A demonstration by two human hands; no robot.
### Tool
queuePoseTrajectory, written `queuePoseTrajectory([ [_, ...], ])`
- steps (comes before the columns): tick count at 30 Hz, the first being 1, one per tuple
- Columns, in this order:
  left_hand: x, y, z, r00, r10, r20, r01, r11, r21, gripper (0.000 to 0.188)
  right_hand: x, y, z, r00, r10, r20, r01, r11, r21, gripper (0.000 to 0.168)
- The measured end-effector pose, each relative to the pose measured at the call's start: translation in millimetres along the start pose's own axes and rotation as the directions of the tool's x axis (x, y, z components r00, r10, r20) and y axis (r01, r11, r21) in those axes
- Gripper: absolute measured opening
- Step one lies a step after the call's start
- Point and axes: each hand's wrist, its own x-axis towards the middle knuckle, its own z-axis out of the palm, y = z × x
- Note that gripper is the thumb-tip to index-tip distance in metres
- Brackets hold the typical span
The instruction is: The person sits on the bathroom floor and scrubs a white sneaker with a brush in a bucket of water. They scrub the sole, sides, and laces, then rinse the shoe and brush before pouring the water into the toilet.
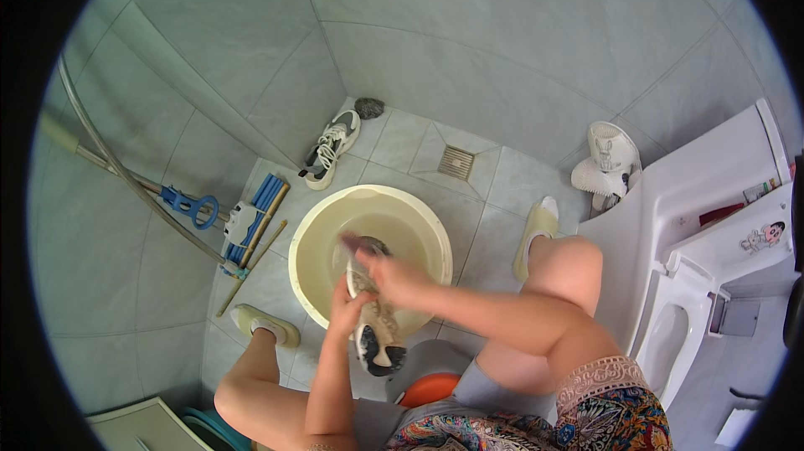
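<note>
Low over a cream plastic basin, my left hand grips a shoe by its side. Its beige sole faces up, with black and white patches at the near end. My right hand is blurred across the shoe's far end, closed around a reddish-brown object, possibly a brush. Shallow cloudy water lies in the basin. Beside the right fingers a dark grey thing shows, mostly covered, its kind unclear.
A white and grey laced sneaker and a dark scouring pad lie by the wall. A blue sponge mop and a thin stick lie left. The floor drain is ahead; a squat toilet is right.
</note>
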Motion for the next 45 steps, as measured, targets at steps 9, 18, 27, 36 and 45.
queuePoseTrajectory([
  [9, -3, -4, 2, 1.0, -0.027, -0.016, 0.026, 0.998, -0.053, 0.056, 14, 8, -7, 1.0, 0.011, 0.001, -0.011, 0.998, -0.062, 0.045],
  [18, -5, 18, 4, 0.996, -0.064, -0.068, 0.053, 0.985, -0.164, 0.053, -3, -2, -7, 0.996, -0.008, -0.086, -0.001, 0.995, -0.1, 0.05],
  [27, -6, 12, 1, 0.989, -0.08, -0.124, 0.036, 0.945, -0.324, 0.056, 11, 27, 16, 0.989, -0.069, -0.13, 0.053, 0.991, -0.125, 0.046],
  [36, -2, 15, 12, 0.976, -0.016, -0.216, -0.056, 0.945, -0.322, 0.049, 0, 9, -8, 0.998, 0.042, -0.055, -0.051, 0.982, -0.183, 0.058],
  [45, 2, 17, 22, 0.954, -0.009, -0.3, -0.069, 0.966, -0.249, 0.047, -1, 10, -5, 0.995, 0.04, -0.092, -0.044, 0.998, -0.04, 0.044],
])
